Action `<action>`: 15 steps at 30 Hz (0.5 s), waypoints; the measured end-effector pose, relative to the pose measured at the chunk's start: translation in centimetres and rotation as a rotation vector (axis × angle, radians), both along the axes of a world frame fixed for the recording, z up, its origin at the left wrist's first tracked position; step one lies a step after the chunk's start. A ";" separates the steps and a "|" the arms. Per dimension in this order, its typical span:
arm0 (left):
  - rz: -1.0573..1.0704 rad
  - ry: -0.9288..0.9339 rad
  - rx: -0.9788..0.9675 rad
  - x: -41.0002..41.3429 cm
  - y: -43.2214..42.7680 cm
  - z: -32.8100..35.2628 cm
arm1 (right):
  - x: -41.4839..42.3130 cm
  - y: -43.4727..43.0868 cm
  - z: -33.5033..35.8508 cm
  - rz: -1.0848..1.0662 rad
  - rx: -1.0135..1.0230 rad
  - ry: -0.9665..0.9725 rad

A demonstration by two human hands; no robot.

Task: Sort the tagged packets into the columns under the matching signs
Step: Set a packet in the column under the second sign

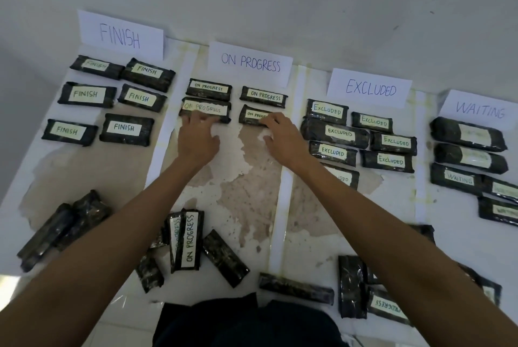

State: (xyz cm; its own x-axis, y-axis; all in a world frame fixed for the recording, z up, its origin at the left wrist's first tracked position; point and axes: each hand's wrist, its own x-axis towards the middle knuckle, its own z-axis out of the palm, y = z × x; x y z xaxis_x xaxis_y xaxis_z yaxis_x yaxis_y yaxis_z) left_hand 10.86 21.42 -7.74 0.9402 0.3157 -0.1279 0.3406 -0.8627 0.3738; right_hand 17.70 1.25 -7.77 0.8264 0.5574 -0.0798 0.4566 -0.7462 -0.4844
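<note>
Left hand [196, 136]: fingers lie fairly flat over the near edge of the second-row left packet [206, 111]. Thumb is splayed off onto the mat [246, 178], not wrapped round anything.

Right hand [283, 136]: same posture on the second-row right packet [252, 116]. Fingertips cover the end of its tag, and the thumb is apart and down on the mat.

Both packets sit under the ON PROGRESS sign [250, 63], with long axes crosswise, parallel to the sign. They lie just below the first-row packets [208, 89].

Judgement: both are in their column, and the hands are only squaring them up.

Next pick should come from the loose pile by the body. The clearest tag there is on the pile's ON PROGRESS packet [189, 240].
- Direction: it lies back toward the body from the left hand, just beside the left forearm, so the left hand is the nearer.
- Long axis: it runs away from the person, about a quarter turn off the column's lie, so it will likely need rotating before it is set down.

A second packet, with a partly hidden PROGRESS tag [388, 308], lies by the right forearm, nearer the right hand. Tags on the other pile packets are not legible.
</note>
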 end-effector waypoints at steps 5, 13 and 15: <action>-0.060 0.049 -0.105 -6.2 -1.8 1.9 | -6.5 -0.2 1.9 0.044 0.033 0.137; 0.039 0.046 -0.221 -17.8 -2.5 1.5 | -17.2 1.4 1.8 0.096 -0.004 0.423; 0.122 0.066 -0.273 -19.8 -2.4 1.4 | -18.8 2.5 1.6 0.054 0.009 0.512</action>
State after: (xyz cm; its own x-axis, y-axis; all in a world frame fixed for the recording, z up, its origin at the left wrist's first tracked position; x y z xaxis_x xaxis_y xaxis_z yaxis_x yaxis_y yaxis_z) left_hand -8.91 19.03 -6.29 0.8845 0.3709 -0.2831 0.4664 -0.6848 0.5600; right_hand -1.10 3.74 -6.20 0.6529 0.6004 -0.4617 0.1970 -0.7232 -0.6619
